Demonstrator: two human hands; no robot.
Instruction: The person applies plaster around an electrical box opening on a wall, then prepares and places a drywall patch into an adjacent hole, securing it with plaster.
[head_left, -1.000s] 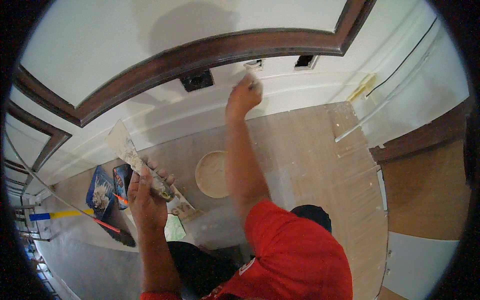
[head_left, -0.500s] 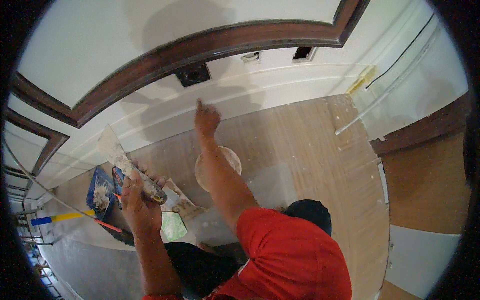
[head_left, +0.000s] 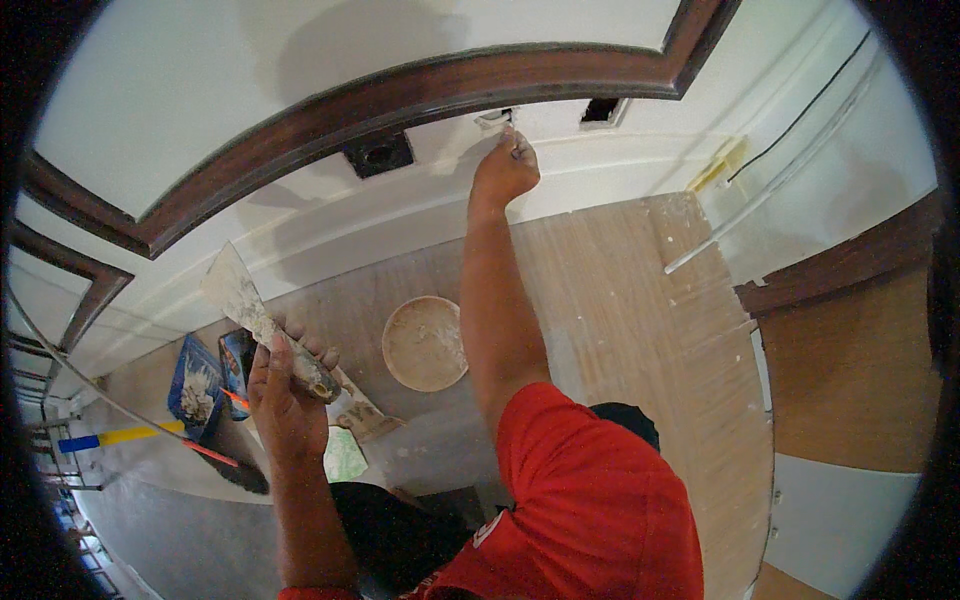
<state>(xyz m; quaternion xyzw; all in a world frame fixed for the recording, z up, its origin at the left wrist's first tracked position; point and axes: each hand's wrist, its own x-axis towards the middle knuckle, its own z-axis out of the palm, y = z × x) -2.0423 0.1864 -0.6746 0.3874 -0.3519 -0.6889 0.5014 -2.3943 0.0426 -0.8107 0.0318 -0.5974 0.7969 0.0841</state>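
My left hand point(head_left: 290, 390) is closed round the handle of a putty knife point(head_left: 240, 295). Its wide blade points up and to the left and is smeared with pale filler. My right arm is stretched out to the white wall. There my right hand point(head_left: 506, 172) is closed in a pinch, fingertips at the lower edge of a small ragged wall opening point(head_left: 494, 118). Whatever lies between those fingers is too small to make out. To the left of it sits a black square socket box point(head_left: 380, 155), and to the right a dark rectangular cut-out point(head_left: 601, 110).
A round tub point(head_left: 425, 343) of pale filler stands on the wood-look floor point(head_left: 620, 290). Left of it lie a blue tray point(head_left: 195, 390) with filler, a brush point(head_left: 225, 462) and a blue-and-yellow handle point(head_left: 120, 436). Dark wooden moulding point(head_left: 400, 95) crosses the wall; a white conduit point(head_left: 720, 235) leans at right.
My right hand has moved right and up from below the socket box to the small wall opening, uncovering the tub. My left hand has barely moved and keeps the putty knife.
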